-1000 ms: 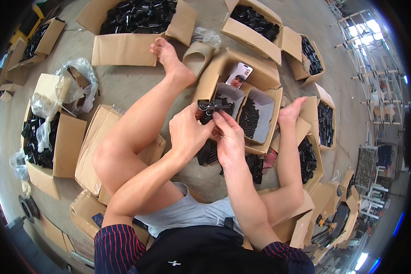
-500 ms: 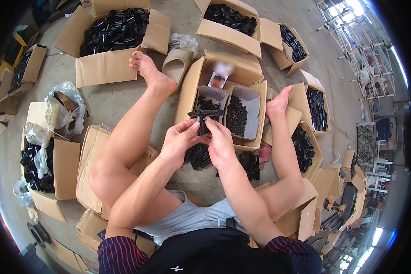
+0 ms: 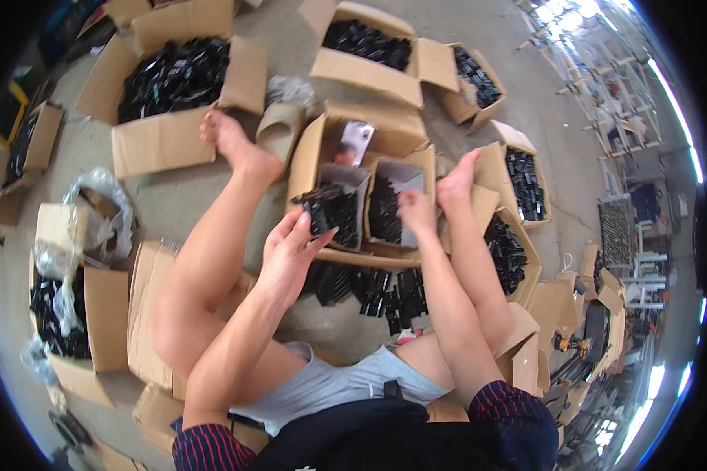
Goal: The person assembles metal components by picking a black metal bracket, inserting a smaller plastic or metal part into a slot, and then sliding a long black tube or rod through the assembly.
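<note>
My left hand (image 3: 289, 243) grips a black plastic fitting (image 3: 316, 217) between thumb and fingers, just in front of the left inner tray. My right hand (image 3: 418, 215) is over the right inner tray (image 3: 410, 174), its fingers curled together and slightly blurred; what they hold, if anything, cannot be made out. Small black parts (image 3: 385, 210) fill much of that tray. Dark pieces (image 3: 344, 210) lie in the left tray too. Both trays stand inside an open cardboard box (image 3: 303, 174) between my feet, with a phone (image 3: 355, 143) at its back.
Black plastic parts (image 3: 381, 292) lie in rows on the floor before my lap. Open cartons of black parts surround me, including a large carton (image 3: 163, 143) far left and a carton (image 3: 373, 71) at the back. A slipper (image 3: 278, 132) rests beside my left foot.
My hands have parted. The right let go of the black fitting and moved right, over the right tray. The left keeps the fitting, now tilted and further left.
</note>
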`<state>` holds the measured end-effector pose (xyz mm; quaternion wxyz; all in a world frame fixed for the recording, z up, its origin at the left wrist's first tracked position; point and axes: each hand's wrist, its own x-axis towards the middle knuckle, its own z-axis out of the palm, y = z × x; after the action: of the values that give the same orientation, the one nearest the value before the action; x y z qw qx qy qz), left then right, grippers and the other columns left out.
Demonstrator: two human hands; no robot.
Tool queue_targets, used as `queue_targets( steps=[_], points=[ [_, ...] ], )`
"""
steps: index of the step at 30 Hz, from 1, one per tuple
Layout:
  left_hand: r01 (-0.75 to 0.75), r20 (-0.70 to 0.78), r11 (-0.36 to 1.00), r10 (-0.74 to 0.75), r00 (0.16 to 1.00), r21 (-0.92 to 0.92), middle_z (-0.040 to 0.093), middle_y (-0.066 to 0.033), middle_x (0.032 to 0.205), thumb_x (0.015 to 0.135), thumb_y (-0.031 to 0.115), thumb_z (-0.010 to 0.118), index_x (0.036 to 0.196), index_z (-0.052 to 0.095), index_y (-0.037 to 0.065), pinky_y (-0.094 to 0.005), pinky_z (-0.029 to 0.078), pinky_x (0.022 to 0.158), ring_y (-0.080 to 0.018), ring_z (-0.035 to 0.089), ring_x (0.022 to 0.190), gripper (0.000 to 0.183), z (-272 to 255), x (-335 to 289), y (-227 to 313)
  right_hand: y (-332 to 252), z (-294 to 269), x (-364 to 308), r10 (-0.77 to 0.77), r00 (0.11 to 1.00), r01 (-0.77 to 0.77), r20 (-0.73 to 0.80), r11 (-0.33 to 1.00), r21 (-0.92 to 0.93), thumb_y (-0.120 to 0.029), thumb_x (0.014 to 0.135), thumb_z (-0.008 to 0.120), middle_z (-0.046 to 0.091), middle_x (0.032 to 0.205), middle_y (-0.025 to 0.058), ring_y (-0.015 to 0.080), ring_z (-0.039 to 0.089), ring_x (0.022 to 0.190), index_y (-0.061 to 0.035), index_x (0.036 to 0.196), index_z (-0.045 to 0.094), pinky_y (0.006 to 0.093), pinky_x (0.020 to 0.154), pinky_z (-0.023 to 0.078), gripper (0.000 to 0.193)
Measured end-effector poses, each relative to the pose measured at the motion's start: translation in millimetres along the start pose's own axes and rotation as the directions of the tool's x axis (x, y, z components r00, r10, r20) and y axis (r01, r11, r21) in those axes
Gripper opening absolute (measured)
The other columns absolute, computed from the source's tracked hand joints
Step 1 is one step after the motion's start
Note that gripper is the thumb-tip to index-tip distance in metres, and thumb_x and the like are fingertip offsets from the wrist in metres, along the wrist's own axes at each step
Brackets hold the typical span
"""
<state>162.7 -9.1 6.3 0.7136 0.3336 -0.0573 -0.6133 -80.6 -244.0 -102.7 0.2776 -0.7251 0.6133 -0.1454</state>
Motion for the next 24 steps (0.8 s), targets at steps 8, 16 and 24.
queue_targets(
  steps=[8,16,24],
  points=[
    [-0.045,-0.035,0.997,0.047,0.998,0.059,0.064,-0.0103,0.128,0.105,0.021,0.057,0.124,0.056,0.007,-0.0266,0.051,0.086,-0.0106,0.062,0.1,0.024,-7.6,-6.7,5.6,-1.3,58.7,-2.8,-0.029,0.997,0.061,0.076,0.877,-0.476,-0.002,0.086,0.058,0.068,0.111,0.0289,0.0427,0.069,0.103,0.0044,0.111,0.062,0.0495,0.091,0.056,0.027],
    [-0.026,-0.053,0.992,0.033,0.998,0.121,0.065,-0.0092,0.126,0.103,0.023,0.06,0.121,0.054,0.008,-0.0322,0.052,0.091,-0.0134,0.063,0.102,0.024,-8.9,-7.3,-8.7,-19.2,29.7,-27.4,0.035,0.983,0.059,0.182,0.87,-0.489,-0.005,0.092,0.052,0.073,0.105,0.0247,0.0362,0.073,0.1,0.0024,0.102,0.073,0.0473,0.085,0.059,0.024],
    [0.01,-0.071,0.991,0.0,0.998,0.13,0.066,-0.0089,0.121,0.105,0.021,0.058,0.119,0.054,0.01,-0.0351,0.054,0.089,-0.0162,0.064,0.102,0.019,-17.4,-7.8,-15.3,-15.6,27.6,-28.9,0.014,0.967,0.103,0.253,0.892,-0.441,-0.005,0.09,0.054,0.072,0.106,0.0249,0.0385,0.072,0.101,0.0013,0.097,0.075,0.0489,0.083,0.058,0.024]
  ],
)
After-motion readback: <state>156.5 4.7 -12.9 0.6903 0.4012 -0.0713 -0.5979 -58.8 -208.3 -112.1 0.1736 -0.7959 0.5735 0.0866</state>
